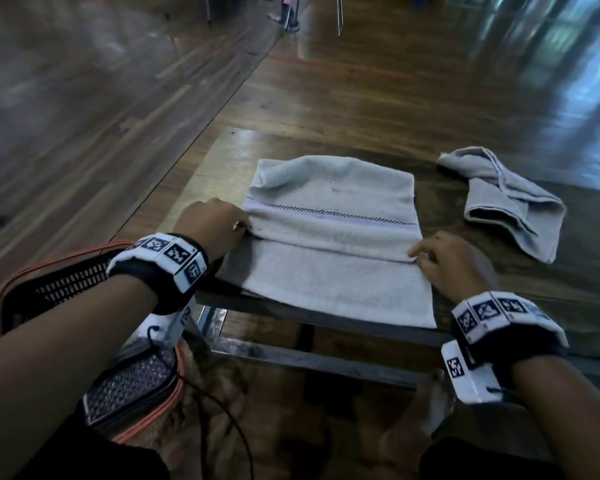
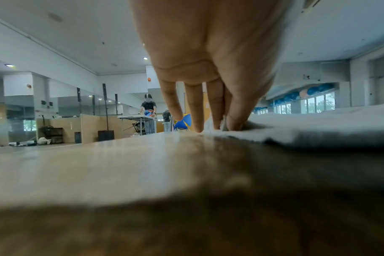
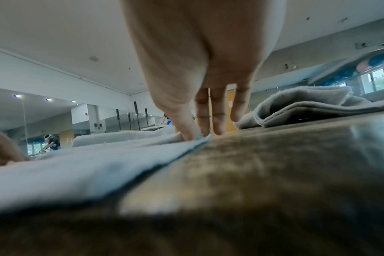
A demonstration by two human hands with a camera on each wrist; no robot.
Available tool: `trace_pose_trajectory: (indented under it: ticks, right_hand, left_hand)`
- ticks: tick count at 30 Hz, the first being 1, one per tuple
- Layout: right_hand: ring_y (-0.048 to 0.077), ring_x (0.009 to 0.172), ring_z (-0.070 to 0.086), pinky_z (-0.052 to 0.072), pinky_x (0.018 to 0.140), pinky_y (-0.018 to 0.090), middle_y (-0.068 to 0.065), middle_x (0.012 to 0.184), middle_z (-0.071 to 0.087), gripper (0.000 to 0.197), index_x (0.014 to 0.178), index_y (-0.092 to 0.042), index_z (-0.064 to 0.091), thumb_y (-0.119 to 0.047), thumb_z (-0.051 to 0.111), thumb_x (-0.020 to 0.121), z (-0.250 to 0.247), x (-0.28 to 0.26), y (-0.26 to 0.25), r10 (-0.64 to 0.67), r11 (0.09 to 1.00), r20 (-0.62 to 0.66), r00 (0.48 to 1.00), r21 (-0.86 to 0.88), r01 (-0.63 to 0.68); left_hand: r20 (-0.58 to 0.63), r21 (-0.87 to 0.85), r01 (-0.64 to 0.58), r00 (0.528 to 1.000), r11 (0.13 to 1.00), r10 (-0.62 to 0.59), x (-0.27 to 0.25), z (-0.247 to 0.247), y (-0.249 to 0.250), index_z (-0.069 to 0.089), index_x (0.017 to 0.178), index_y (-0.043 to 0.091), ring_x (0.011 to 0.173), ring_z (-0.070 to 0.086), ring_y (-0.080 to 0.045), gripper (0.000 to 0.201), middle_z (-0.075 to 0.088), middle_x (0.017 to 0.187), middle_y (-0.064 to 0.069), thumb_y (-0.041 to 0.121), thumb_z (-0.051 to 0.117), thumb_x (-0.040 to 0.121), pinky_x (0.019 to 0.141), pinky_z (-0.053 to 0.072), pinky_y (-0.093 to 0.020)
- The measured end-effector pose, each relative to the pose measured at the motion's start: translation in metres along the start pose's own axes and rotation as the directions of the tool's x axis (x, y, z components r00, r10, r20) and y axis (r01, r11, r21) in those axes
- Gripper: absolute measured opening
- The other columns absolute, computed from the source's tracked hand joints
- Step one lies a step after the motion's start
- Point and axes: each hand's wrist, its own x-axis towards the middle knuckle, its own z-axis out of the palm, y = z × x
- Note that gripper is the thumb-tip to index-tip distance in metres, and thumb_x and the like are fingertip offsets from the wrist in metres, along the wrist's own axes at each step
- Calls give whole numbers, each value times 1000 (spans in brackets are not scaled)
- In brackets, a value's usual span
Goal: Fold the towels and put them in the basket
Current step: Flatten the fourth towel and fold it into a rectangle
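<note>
A grey towel (image 1: pixel 329 244) is lying at the worktop's (image 1: pixel 222 161) near edge, its far part folded over. The left hand (image 1: pixel 213 223) and right hand (image 1: pixel 445 261) are each pinching an end of the folded edge. A second towel (image 1: pixel 510 199) is lying crumpled toward the right edge. The basket (image 1: pixel 66 278) is sitting beside the near-left corner.

Two grey towels (image 1: pixel 333 244) (image 1: pixel 513 202), one basket (image 1: pixel 49 282), one table (image 1: pixel 499 282), two hands (image 1: pixel 212 226) (image 1: pixel 454 261).
</note>
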Motion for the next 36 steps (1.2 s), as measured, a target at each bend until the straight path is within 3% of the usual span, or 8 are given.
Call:
trace_pose_trajectory:
  ticks: [5, 10, 15, 18, 26, 29, 32, 36]
  right_hand:
    - [31, 87, 60, 50, 72, 40, 9, 95, 63, 14, 90, -16, 71, -11, 60, 82, -18, 0, 5, 5, 995, -255, 967, 97, 21]
    - [25, 84, 57, 50, 70, 38, 9, 88, 61, 10, 84, -9, 67, -8, 64, 75, -36, -30, 14, -105, 965, -438, 893, 173, 198]
    - [25, 74, 58, 50, 62, 38, 6, 79, 62, 18, 78, -12, 69, -1, 77, 67, -20, -75, 20, -336, 932, -172, 926, 79, 353]
    - [18, 76, 60, 50, 64, 31, 1, 83, 65, 17, 82, -16, 71, -8, 78, 70, -10, -83, 22, -336, 936, -35, 941, 93, 338]
    - [16, 79, 59, 52, 67, 36, -2, 85, 64, 12, 87, -20, 71, -16, 73, 76, -6, -83, 22, -315, 941, -8, 949, 127, 313]
    - [13, 81, 59, 52, 66, 30, -3, 89, 63, 19, 93, -19, 70, -23, 75, 75, -3, -89, 20, -314, 938, -6, 949, 151, 312]
    - [12, 84, 58, 51, 69, 27, -2, 93, 62, 36, 98, -16, 68, -29, 81, 67, 2, -97, 19, -338, 934, -18, 941, 113, 338]
    - [17, 89, 60, 49, 75, 27, 5, 96, 64, 33, 102, -10, 68, -14, 79, 71, 7, -98, 21, -309, 937, -66, 949, 148, 315]
  left_hand:
    - [-117, -113, -44, 993, 993, 31, -6, -13, -5, 72, 96, 25, 83, 65, -24, 16, 73, 94, 0, 27, 60, 87, 72, 53, -36]
    - [-381, -155, -276, 903, 949, 200, -41, -29, -11, 73, 87, 20, 73, 66, -17, 8, 73, 84, 2, 23, 68, 83, 68, 53, -34]
    - [-137, -53, -371, 922, 927, 362, -76, -10, -15, 73, 96, 23, 92, 66, -14, 16, 73, 100, 5, 22, 69, 81, 83, 50, -37]
    - [-154, -38, -406, 905, 913, 396, -82, -1, -17, 75, 94, 23, 90, 68, -15, 17, 73, 98, 4, 29, 62, 84, 75, 52, -35]
    - [-139, -56, -418, 903, 907, 407, -90, 1, -22, 73, 99, 23, 87, 68, -14, 39, 73, 97, 5, 41, 41, 85, 73, 53, -34]
    - [-124, -59, -433, 897, 899, 424, -92, 2, -25, 72, 101, 19, 85, 69, -16, 34, 73, 99, 2, 42, 56, 81, 75, 54, -34]
    - [-110, -35, -462, 883, 886, 456, -90, 5, -30, 72, 101, 16, 85, 69, -19, 31, 73, 97, -2, 20, 79, 71, 75, 54, -35]
    - [-110, -148, -420, 907, 895, 408, -87, 5, -31, 74, 95, 21, 74, 64, -20, 22, 71, 87, 2, 15, 76, 74, 67, 53, -36]
